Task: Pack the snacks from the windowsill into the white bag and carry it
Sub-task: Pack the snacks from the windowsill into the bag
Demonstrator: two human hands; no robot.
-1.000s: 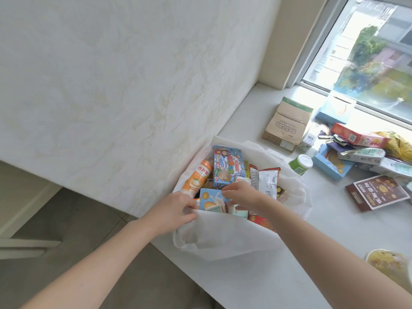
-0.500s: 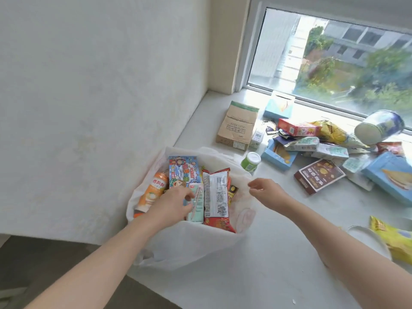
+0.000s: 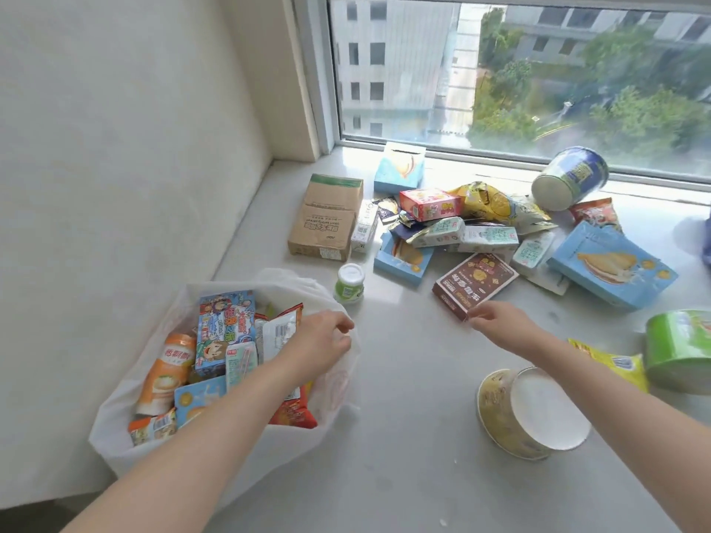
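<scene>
The white bag (image 3: 115, 436) stands open at the windowsill's (image 3: 404, 378) left end against the wall. It holds several snacks, among them an orange bottle (image 3: 165, 375) and a blue cartoon box (image 3: 225, 325). My left hand (image 3: 327, 340) grips the bag's right rim with curled fingers. To the right, my right hand (image 3: 496, 321) pinches the near corner of a brown snack box (image 3: 475, 284) that lies flat on the sill. A pile of loose snacks lies behind it by the window.
The pile includes a cardboard box (image 3: 327, 221), a small green-capped bottle (image 3: 349, 284) just beyond the bag, a large blue box (image 3: 611, 263) and a blue cup (image 3: 569, 176) on its side. A gold bowl (image 3: 531, 413), yellow packet (image 3: 611, 363) and green tub (image 3: 681, 348) lie near right.
My right hand left the bag and reached right to the brown box. My left hand moved from the snacks inside the bag to its right rim. The view turned toward the window.
</scene>
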